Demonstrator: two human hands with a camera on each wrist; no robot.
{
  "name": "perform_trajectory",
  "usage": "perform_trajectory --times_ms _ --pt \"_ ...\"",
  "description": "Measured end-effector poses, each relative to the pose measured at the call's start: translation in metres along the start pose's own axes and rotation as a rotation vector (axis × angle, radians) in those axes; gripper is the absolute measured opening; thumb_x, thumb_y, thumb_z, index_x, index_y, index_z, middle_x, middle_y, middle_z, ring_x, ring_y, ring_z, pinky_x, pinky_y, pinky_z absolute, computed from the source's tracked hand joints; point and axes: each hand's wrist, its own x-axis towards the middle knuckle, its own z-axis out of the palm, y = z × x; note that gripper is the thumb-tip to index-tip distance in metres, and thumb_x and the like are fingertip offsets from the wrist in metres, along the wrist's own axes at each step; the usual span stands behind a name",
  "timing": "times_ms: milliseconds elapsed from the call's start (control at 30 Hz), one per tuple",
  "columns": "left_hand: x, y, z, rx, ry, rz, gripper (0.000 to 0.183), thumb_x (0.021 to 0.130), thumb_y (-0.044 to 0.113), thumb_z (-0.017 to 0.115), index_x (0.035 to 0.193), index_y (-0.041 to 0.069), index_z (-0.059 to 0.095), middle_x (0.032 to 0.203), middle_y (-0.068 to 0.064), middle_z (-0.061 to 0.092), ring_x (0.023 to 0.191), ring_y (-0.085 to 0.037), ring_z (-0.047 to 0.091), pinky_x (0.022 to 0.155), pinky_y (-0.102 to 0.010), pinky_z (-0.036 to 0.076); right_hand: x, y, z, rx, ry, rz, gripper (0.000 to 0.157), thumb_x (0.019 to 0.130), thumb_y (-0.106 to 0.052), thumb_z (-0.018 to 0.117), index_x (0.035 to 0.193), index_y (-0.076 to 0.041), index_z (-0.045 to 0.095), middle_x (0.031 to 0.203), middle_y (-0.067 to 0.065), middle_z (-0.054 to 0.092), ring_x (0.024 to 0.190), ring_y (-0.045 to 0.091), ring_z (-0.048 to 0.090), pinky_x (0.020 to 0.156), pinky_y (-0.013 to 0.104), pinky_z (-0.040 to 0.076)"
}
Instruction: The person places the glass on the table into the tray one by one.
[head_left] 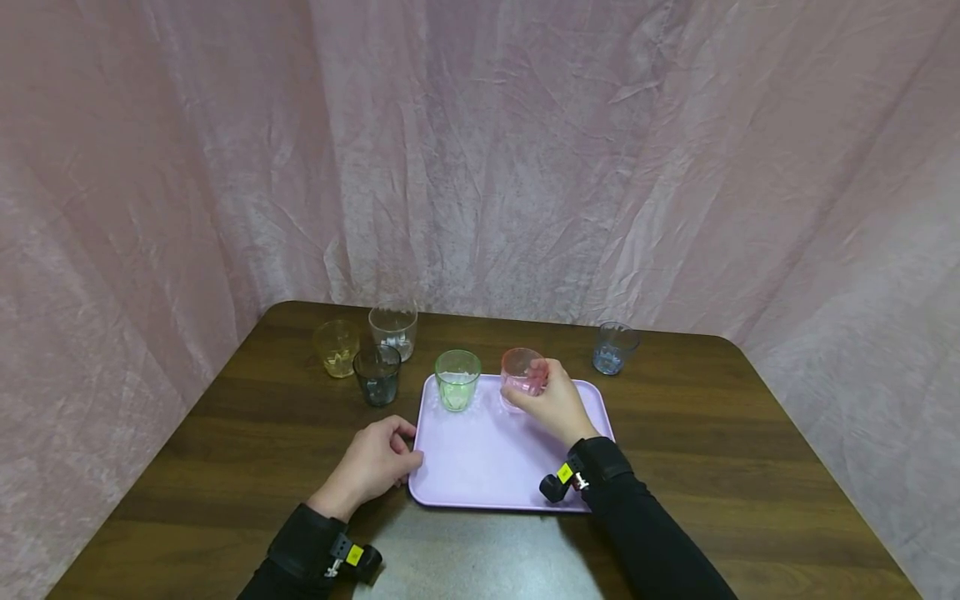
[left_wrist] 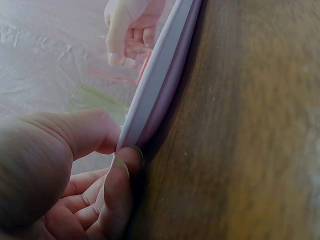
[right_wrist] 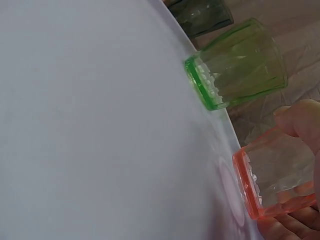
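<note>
My right hand (head_left: pixel 553 402) grips a pink-red clear tumbler (head_left: pixel 519 363) by its side, over the far right part of a lilac tray (head_left: pixel 480 467). In the right wrist view the tumbler's base (right_wrist: pixel 247 185) is very close to the tray surface; I cannot tell if they touch. A green tumbler (head_left: pixel 457 382) stands upright on the tray's far left part. At the tray's left edge my left hand (head_left: pixel 375 460) pinches the rim (left_wrist: pixel 150 90), thumb on top and fingertips underneath.
Left of the tray stand a dark grey tumbler (head_left: pixel 377 379), a yellow one (head_left: pixel 337 350) and a clear one (head_left: pixel 393 329). A blue tumbler (head_left: pixel 615 348) stands beyond the tray's far right corner. Behind the wooden table (head_left: pixel 720 433) hangs a pink curtain (head_left: pixel 480 167).
</note>
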Motion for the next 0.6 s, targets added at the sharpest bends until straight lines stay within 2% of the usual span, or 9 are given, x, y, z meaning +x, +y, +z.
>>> perform_trajectory --times_ms 600 --pt "-0.0003 -0.0002 0.0001 0.002 0.005 0.006 0.031 0.082 0.008 0.077 0.109 0.003 0.063 0.068 -0.004 0.059 0.054 -0.017 0.058 0.048 -0.03 0.049 -0.0024 0.0037 0.0078 -0.017 -0.01 0.004 0.068 0.073 -0.037 0.088 0.119 -0.003 0.051 0.109 0.007 0.058 0.094 0.019 0.056 0.085 0.037 0.048"
